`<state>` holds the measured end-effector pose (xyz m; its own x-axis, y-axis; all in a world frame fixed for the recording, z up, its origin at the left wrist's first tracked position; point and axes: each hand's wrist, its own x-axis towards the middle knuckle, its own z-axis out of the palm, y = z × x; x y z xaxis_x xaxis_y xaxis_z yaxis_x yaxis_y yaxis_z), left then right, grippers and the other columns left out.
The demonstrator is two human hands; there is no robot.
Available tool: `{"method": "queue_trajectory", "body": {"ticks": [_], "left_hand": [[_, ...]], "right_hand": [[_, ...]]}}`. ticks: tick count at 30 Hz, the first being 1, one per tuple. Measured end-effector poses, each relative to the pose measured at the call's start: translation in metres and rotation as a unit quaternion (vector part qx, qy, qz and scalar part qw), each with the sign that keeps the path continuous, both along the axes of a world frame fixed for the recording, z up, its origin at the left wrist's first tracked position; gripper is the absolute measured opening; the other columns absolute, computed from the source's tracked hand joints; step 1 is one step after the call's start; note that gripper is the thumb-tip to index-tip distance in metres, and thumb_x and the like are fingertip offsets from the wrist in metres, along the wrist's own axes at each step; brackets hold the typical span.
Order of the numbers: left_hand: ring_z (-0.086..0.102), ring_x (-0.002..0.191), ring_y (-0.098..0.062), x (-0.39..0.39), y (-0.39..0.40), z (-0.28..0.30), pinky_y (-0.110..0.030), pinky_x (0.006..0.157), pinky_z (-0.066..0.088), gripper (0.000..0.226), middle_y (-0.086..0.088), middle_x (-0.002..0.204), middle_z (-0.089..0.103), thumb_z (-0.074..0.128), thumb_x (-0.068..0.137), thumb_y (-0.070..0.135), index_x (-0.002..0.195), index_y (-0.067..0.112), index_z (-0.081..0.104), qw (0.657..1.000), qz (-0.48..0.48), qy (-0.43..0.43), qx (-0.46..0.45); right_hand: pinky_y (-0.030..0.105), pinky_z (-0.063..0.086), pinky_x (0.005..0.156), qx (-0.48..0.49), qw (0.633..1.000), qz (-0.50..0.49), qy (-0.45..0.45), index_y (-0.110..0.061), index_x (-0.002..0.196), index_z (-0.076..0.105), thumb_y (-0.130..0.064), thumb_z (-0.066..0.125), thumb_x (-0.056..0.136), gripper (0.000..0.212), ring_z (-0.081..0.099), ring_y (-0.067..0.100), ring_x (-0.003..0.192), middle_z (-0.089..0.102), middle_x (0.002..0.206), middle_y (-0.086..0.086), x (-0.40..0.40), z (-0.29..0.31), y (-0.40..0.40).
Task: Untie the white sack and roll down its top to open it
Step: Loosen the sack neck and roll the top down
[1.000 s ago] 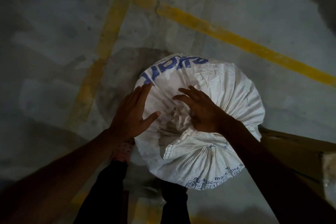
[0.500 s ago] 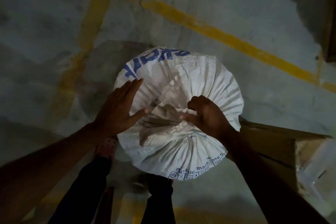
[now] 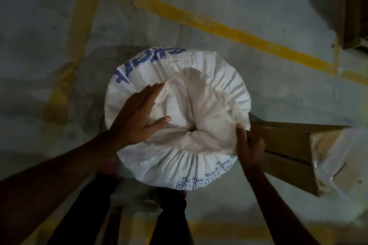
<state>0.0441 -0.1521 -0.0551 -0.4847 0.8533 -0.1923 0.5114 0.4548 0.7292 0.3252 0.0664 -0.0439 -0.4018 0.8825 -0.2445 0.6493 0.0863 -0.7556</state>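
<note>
The white sack [image 3: 179, 117] is standing upright on the concrete floor [image 3: 49, 45] directly below the person, so the camera is looking straight down onto its top, and its long axis is running away from the lens toward the floor. The outer woven layer is sitting as a pleated ring around the top, and inside that ring the paler inner liner [image 3: 199, 105] is bunching toward a puckered knot [image 3: 193, 128] that is lying slightly nearer the person than the middle of the sack. The left hand [image 3: 137, 117] is resting flat on the left part of the top, fingers spread and pointing away, thumb reaching toward the knot; its grip is released, pressing rather than holding. The right hand [image 3: 250, 145] is sitting at the right rim, where its fingers appear to be curling over the edge of the folded cloth, though the dim light is making it impossible to tell whether they are truly clenching it. The knot is lying between the two hands, closer to the left thumb than to the right hand, so the left hand seems the better placed to reach it. A cardboard box [image 3: 294, 145] is lying just beside the sack on the right.
</note>
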Motion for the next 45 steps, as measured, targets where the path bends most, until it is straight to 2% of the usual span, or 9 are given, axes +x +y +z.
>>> {"method": "queue_trajectory", "body": {"ticks": [6, 11, 26, 29, 31, 33, 35, 40, 45], "left_hand": [[0.021, 0.16, -0.02, 0.014, 0.008, -0.004, -0.049, 0.128, 0.026, 0.094, 0.004, 0.173, 0.023, 0.039, 0.091, 0.08, 0.165, 0.03, 0.012, 0.999, -0.041, 0.02, 0.001], [0.017, 0.161, -0.02, 0.025, 0.018, -0.009, -0.051, 0.129, 0.022, 0.09, 0.002, 0.173, 0.022, 0.044, 0.092, 0.075, 0.165, 0.031, 0.015, 0.995, -0.088, 0.052, -0.01], [0.013, 0.162, -0.03, 0.053, 0.042, -0.017, -0.063, 0.128, 0.01, 0.088, -0.006, 0.173, 0.023, 0.037, 0.093, 0.079, 0.163, 0.027, 0.029, 0.961, -0.19, 0.199, 0.001], [0.013, 0.162, -0.029, 0.056, 0.042, -0.021, -0.063, 0.128, 0.01, 0.089, -0.005, 0.173, 0.022, 0.036, 0.093, 0.08, 0.164, 0.026, 0.027, 0.958, -0.208, 0.198, -0.01], [0.014, 0.162, -0.028, 0.058, 0.043, -0.023, -0.063, 0.127, 0.01, 0.091, -0.004, 0.173, 0.023, 0.034, 0.092, 0.082, 0.164, 0.028, 0.025, 0.959, -0.21, 0.191, -0.016], [0.016, 0.162, -0.028, 0.058, 0.046, -0.024, -0.063, 0.127, 0.011, 0.092, -0.004, 0.172, 0.026, 0.032, 0.091, 0.083, 0.164, 0.028, 0.025, 0.963, -0.2, 0.181, -0.018], [0.019, 0.161, -0.028, 0.055, 0.048, -0.025, -0.062, 0.128, 0.011, 0.094, -0.005, 0.171, 0.03, 0.034, 0.09, 0.083, 0.163, 0.025, 0.027, 0.968, -0.182, 0.173, -0.017], [0.019, 0.161, -0.027, 0.043, 0.03, -0.029, -0.059, 0.129, 0.013, 0.095, -0.008, 0.17, 0.031, 0.036, 0.092, 0.081, 0.163, 0.019, 0.028, 0.969, -0.162, 0.186, -0.016], [0.017, 0.161, -0.027, 0.04, 0.001, -0.037, -0.059, 0.129, 0.014, 0.095, -0.008, 0.171, 0.028, 0.043, 0.092, 0.078, 0.163, 0.015, 0.03, 0.951, -0.181, 0.247, -0.04]], "right_hand": [[0.024, 0.043, 0.054, -0.086, 0.989, -0.119, 0.005, -0.018, 0.047, 0.052, -0.034, 0.067, 0.101, 0.058, 0.051, 0.004, 0.051, 0.053, 0.048, -0.012, 0.036, -0.015, -0.024], [0.04, 0.038, 0.06, -0.143, 0.978, -0.154, 0.001, -0.007, 0.06, 0.051, -0.066, 0.065, 0.09, 0.067, 0.047, 0.021, 0.063, 0.046, 0.064, 0.009, 0.056, -0.041, -0.046], [0.035, 0.039, 0.062, -0.121, 0.98, -0.157, 0.004, 0.003, 0.069, 0.053, -0.072, 0.065, 0.087, 0.078, 0.048, 0.017, 0.062, 0.048, 0.063, 0.023, 0.051, -0.053, -0.055], [0.039, 0.045, 0.061, -0.099, 0.982, -0.158, -0.015, -0.013, 0.064, 0.048, -0.07, 0.063, 0.086, 0.063, 0.049, 0.015, 0.062, 0.047, 0.061, 0.002, 0.048, -0.043, -0.057], [0.051, 0.057, 0.079, -0.016, 0.988, -0.145, -0.043, -0.021, 0.088, 0.061, -0.061, 0.064, 0.091, 0.04, 0.064, 0.016, 0.084, 0.065, 0.087, -0.003, 0.042, -0.026, -0.061], [0.05, 0.05, 0.104, 0.135, 0.987, -0.076, -0.045, -0.016, 0.122, 0.06, -0.04, 0.068, 0.097, 0.036, 0.059, 0.023, 0.121, 0.063, 0.126, 0.006, 0.032, -0.005, -0.061], [0.04, 0.043, 0.112, 0.227, 0.972, 0.057, 0.016, -0.004, 0.124, 0.062, -0.019, 0.067, 0.098, 0.03, 0.053, 0.029, 0.133, 0.057, 0.139, 0.017, 0.008, 0.02, -0.057], [0.046, 0.053, 0.104, 0.239, 0.907, 0.345, 0.042, 0.005, 0.12, 0.067, 0.003, 0.051, 0.092, 0.032, 0.061, 0.04, 0.126, 0.062, 0.133, 0.026, -0.061, 0.029, -0.039], [0.05, 0.042, 0.113, 0.332, 0.742, 0.579, -0.066, -0.004, 0.114, 0.067, -0.01, 0.045, 0.077, 0.044, 0.068, 0.039, 0.111, 0.07, 0.111, 0.02, -0.095, 0.004, -0.009]]}}
